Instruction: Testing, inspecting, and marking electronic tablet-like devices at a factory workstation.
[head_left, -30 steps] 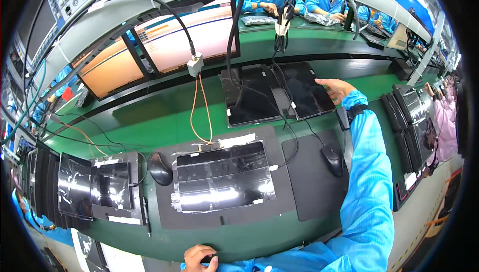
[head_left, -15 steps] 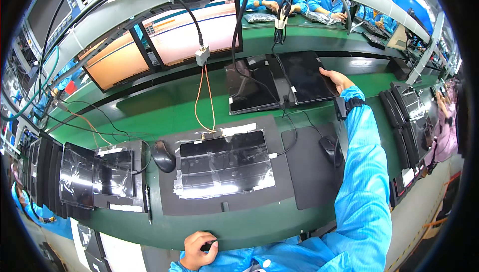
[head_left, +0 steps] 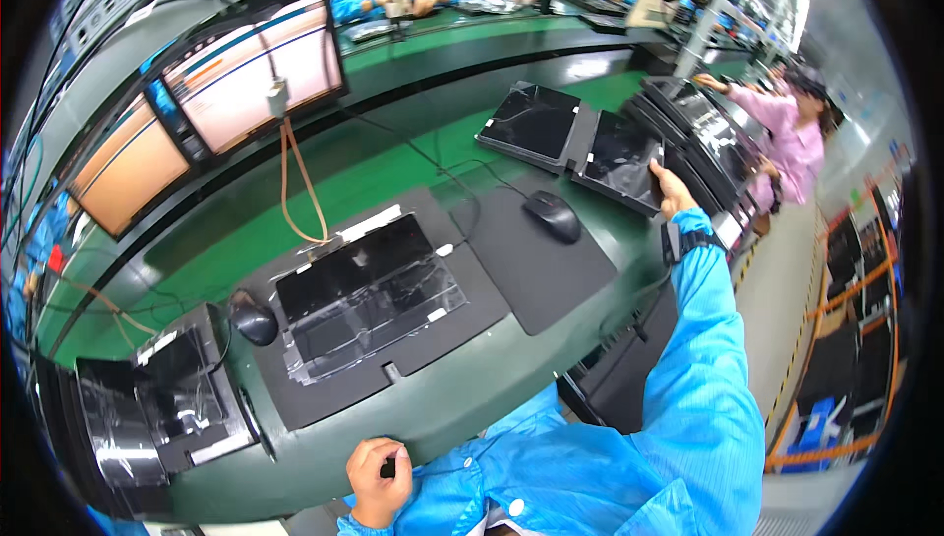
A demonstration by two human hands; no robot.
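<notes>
My right hand (head_left: 672, 190) grips the right edge of a black tray holding a dark, tablet-like panel (head_left: 621, 155) under clear film, thumb on top. Beside it on the left lies a second black tray with a similar dark panel (head_left: 533, 121). Low in front of my body, my left hand (head_left: 379, 477) is curled with thumb and fingertips together. A dark spot shows inside it, too unclear to name. Between my hands, on a dark grey mat (head_left: 447, 339), rests a film-covered tablet-like panel (head_left: 369, 275) with white tabs and a cable at its right side.
Leaning trays (head_left: 703, 138) stand right of my right hand, near a person in pink (head_left: 787, 148). A mouse (head_left: 553, 216) sits on a mouse pad (head_left: 536, 275); another mouse (head_left: 254, 318) is left of the mat. Monitors (head_left: 261, 79) stand behind; more trayed panels (head_left: 177, 393) lie left.
The view has swung to the right. My right hand has shifted the trayed panels rightward, closer to the leaning trays. My left hand stays curled near my body.
</notes>
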